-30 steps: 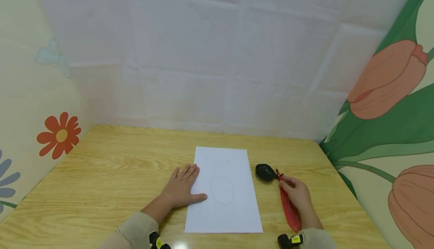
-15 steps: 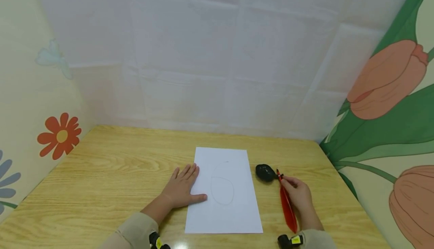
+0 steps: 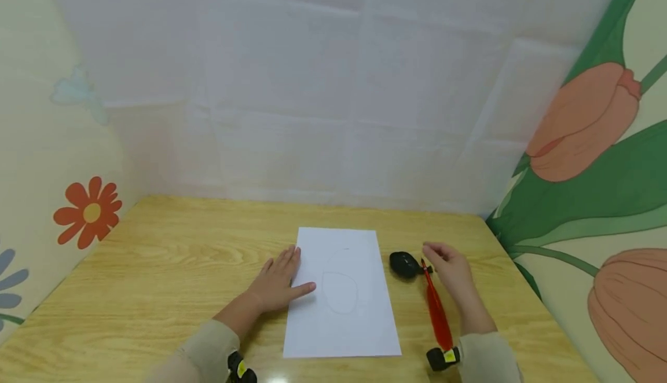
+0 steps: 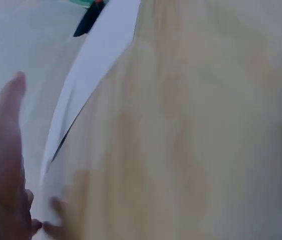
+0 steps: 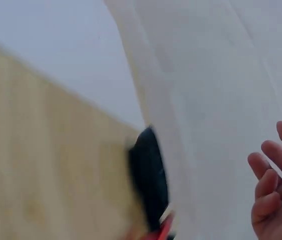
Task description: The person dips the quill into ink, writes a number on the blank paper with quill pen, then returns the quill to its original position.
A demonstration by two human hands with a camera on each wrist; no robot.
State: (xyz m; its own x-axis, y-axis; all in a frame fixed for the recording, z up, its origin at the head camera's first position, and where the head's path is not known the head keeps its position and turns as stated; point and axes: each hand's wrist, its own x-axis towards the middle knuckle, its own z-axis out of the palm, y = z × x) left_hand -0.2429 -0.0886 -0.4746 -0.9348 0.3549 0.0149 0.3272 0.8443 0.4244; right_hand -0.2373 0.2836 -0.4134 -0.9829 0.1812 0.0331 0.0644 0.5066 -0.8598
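Observation:
In the head view a white sheet of paper (image 3: 341,336) carries a thin pencil-like line drawing with a rounded loop. My left hand (image 3: 276,283) lies at its left edge, fingers straight and thumb spread over the sheet. A red feather pen (image 3: 438,316) lies right of the paper, its tip end at the narrow neck of a glossy black rounded object (image 3: 403,265). Just right of the pen tip, my right hand (image 3: 454,273) is raised and holds nothing. The right wrist view shows its fingers (image 5: 281,157) loosely curled, apart from the black object and pen.
All of this is on a wood-grain table (image 3: 172,267). A white cloth (image 3: 286,93) hangs behind it, and flower-printed panels (image 3: 563,209) flank both sides. Each wrist wears a small black camera (image 3: 443,358).
My right hand has let go of the red feather pen and moved up and away from it. The pen stays beside the black object. My left hand has shifted slightly, its thumb higher.

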